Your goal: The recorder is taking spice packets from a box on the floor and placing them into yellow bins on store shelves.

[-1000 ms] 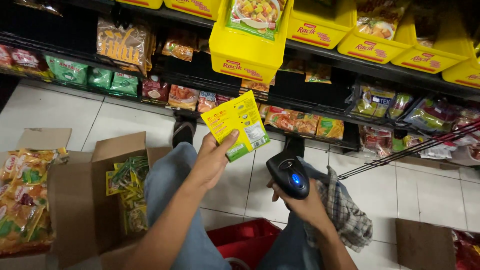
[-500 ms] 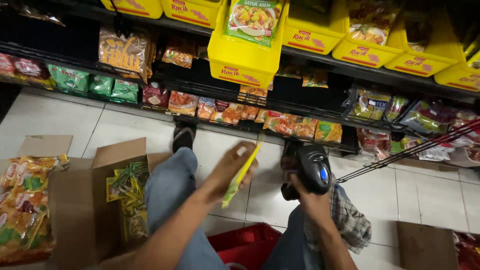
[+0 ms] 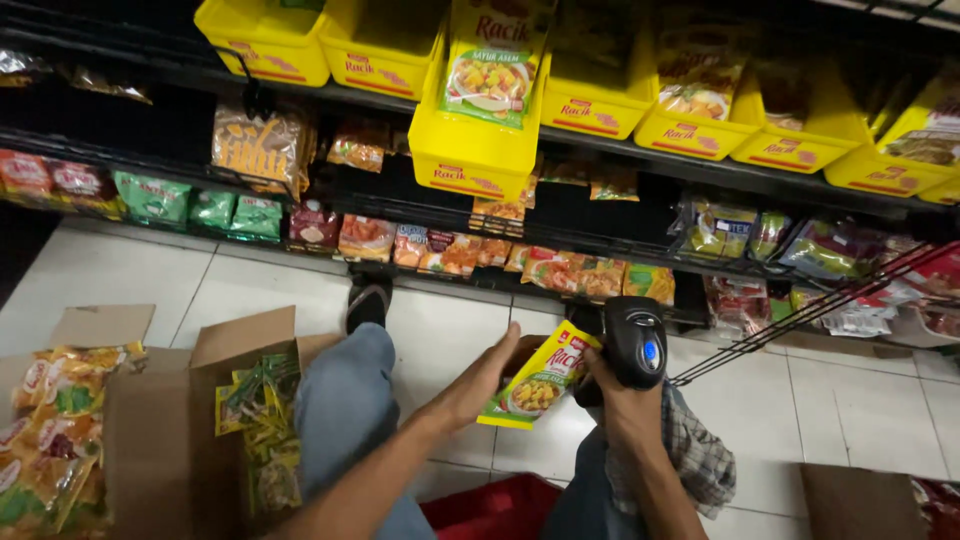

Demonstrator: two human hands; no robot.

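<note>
Pinching a flat glossy yellow sachet [image 3: 540, 377], left hand [image 3: 478, 385] fingers; right hand [image 3: 612, 397] fingers around rounded black scanner [image 3: 637, 343].

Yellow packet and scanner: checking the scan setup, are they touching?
Cannot tell. In the head view the yellow packet overlaps the handheld scanner held in the right hand.

Red basket [image 3: 495, 508] — cut off below — its contents perhaps hidden by legs.

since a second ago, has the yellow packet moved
Yes. The yellow packet in the left hand dropped from shelf-edge height to over the floor tiles, beside the scanner.
</note>
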